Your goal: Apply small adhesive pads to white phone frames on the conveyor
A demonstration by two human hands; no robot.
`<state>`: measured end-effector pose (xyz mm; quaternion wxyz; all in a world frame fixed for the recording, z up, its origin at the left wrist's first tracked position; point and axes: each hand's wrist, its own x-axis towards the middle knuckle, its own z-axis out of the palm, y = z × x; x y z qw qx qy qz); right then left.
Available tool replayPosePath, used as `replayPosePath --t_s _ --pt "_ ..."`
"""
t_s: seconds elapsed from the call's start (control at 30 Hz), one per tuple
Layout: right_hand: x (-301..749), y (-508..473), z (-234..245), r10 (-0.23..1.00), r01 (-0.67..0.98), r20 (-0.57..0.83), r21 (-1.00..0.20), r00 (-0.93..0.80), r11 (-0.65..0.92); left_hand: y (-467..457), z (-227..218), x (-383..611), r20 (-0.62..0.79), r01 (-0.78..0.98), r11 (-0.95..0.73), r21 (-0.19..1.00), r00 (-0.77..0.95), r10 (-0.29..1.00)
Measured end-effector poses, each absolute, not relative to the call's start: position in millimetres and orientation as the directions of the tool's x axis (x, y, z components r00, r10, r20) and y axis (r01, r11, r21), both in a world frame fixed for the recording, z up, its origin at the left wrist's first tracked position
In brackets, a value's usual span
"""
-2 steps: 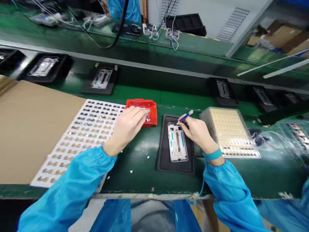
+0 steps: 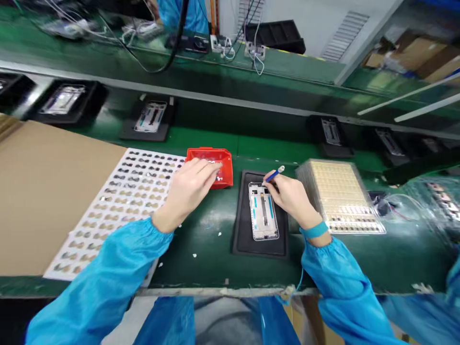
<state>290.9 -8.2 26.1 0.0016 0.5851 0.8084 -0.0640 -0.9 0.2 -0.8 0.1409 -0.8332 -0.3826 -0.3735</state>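
Observation:
My right hand [image 2: 290,195] grips a slim blue pen-like tool [image 2: 273,175] with a pale end. Its fingertips are at the upper edge of a phone frame [image 2: 256,221], which has blue strips and a dark ribbon down its middle. The frame lies in a black foam tray [image 2: 247,244]. My left hand [image 2: 190,184] hovers over the near left part of a red bin [image 2: 227,178], thumb and fingers pinched together. Whatever the pinch holds is too small to make out. Small white bits show inside the bin.
A white sheet [image 2: 83,229] with rows of dark and tan stickers lies left, beside brown cardboard [image 2: 53,191]. Stacked clear trays [image 2: 341,187] stand right. Behind, more phone frames sit in black trays [image 2: 145,135]. A blue cord [image 2: 301,278] runs from my right wristband.
The whole view shifts very slightly. Both hands keep practically the same places and grips.

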Motion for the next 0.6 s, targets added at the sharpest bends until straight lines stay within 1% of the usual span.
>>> replayPosePath --t_s 0.13,0.27,0.3,0.33,0.37,0.43,0.47,0.5,0.53,0.57,0.6 --pt "289 -15 21 0.935 0.939 -0.089 -0.067 -0.343 0.338 1 -1 0 0.712 0.754 -0.649 0.104 0.399 0.577" --pt "296 -18 18 0.93 0.932 -0.08 -0.092 -0.359 0.351 -2 2 -3 0.695 0.75 -0.64 0.166 0.372 0.615" --pt "299 -20 20 0.93 0.929 -0.064 -0.115 -0.361 0.353 -2 3 -8 0.697 0.748 -0.639 0.179 0.362 0.619" --pt "302 -25 23 0.932 0.92 -0.023 -0.17 -0.362 0.353 0 4 -14 0.697 0.748 -0.634 0.197 0.348 0.627" --pt "305 -32 26 0.934 0.899 0.046 -0.257 -0.356 0.355 3 4 -22 0.692 0.752 -0.62 0.225 0.325 0.645" --pt "305 -59 34 0.929 0.79 0.211 -0.489 -0.305 0.37 18 4 -43 0.651 0.775 -0.539 0.329 0.227 0.724" --pt "303 -77 36 0.925 0.7 0.274 -0.605 -0.264 0.379 28 3 -55 0.594 0.793 -0.448 0.413 0.139 0.792" --pt "300 -98 36 0.928 0.638 0.258 -0.674 -0.27 0.373 41 2 -67 0.511 0.805 -0.324 0.497 0.031 0.859" --pt "296 -119 32 0.927 0.586 0.183 -0.731 -0.326 0.35 55 1 -80 0.415 0.806 -0.184 0.562 -0.083 0.906" --pt "294 -140 25 0.92 0.548 0.094 -0.779 -0.38 0.306 69 -1 -92 0.317 0.796 -0.042 0.603 -0.192 0.929" --pt "293 -157 13 0.915 0.529 0.042 -0.805 -0.402 0.269 84 -2 -105 0.247 0.787 0.074 0.612 -0.279 0.928"
